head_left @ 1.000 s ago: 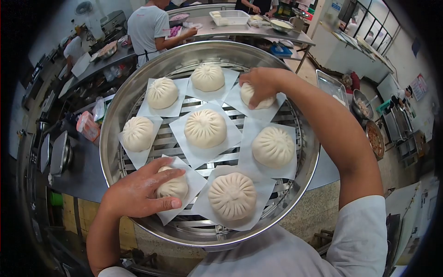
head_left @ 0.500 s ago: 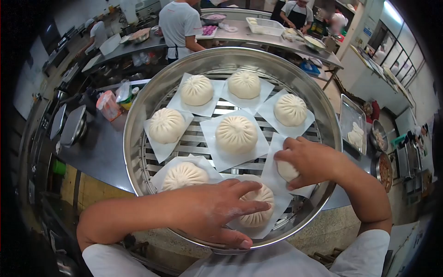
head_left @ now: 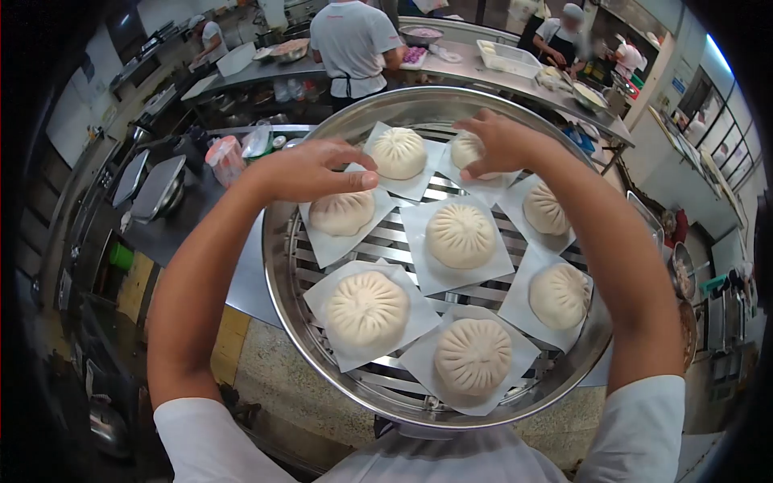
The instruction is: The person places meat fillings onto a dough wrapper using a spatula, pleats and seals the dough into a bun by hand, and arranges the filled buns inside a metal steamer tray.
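Note:
A round metal steamer [head_left: 278, 274] with a slatted base holds several pleated white buns, each on a square of white paper. One bun [head_left: 460, 236] lies in the middle, the others around it. My left hand [head_left: 318, 167], fingers spread, is over the upper edge of the left bun [head_left: 342, 212]. Fingers apart, my right hand [head_left: 503, 145] reaches over the bun at the upper right [head_left: 467, 153], covering part of it. Near the steamer's front lies another bun [head_left: 473, 357]. My right forearm partly hides the right-hand bun [head_left: 545, 208].
Behind the steamer, a person in a white shirt [head_left: 350, 44] stands at a long metal counter [head_left: 475, 72] with a white plastic tub [head_left: 509, 59]. More people are farther back. A pink-and-white container [head_left: 225, 159] and metal bowls [head_left: 161, 189] are at the left.
My left hand has moved from the front buns to the upper left. My right hand has left the right-side bun and moved to the back. The view has shifted, so the steamer appears farther right.

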Tool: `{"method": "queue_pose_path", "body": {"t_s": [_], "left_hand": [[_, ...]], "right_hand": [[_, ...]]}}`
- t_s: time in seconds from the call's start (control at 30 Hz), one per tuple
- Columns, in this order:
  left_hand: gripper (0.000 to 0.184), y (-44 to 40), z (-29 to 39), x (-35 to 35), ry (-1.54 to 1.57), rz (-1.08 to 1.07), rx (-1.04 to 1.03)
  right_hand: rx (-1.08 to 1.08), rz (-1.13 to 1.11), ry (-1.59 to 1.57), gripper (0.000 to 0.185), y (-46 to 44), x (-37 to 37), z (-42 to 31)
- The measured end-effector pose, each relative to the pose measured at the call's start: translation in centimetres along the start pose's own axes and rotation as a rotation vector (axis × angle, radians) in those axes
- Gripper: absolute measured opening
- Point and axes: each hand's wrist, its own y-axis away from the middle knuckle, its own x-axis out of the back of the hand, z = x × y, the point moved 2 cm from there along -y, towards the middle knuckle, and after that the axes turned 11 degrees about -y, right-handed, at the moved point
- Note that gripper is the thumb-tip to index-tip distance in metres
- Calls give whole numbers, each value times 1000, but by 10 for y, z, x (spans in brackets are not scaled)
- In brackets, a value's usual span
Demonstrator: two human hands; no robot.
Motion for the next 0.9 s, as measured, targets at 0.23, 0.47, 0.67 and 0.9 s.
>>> {"method": "queue_pose_path", "body": {"t_s": [0.23, 0.47, 0.67, 0.9], "left_hand": [[79, -7, -25, -33, -82, -199, 91], [74, -8, -21, -35, 20, -202, 115], [72, -10, -28, -42, -86, -136, 29], [69, -7, -26, -41, -56, -125, 43]], "right_hand": [[-104, -187, 114, 83, -41, -21, 23], [-22, -2, 67, 83, -57, -13, -15], [98, -38, 10, 95, -100, -51, -85], [-14, -151, 73, 88, -107, -55, -85]]}}
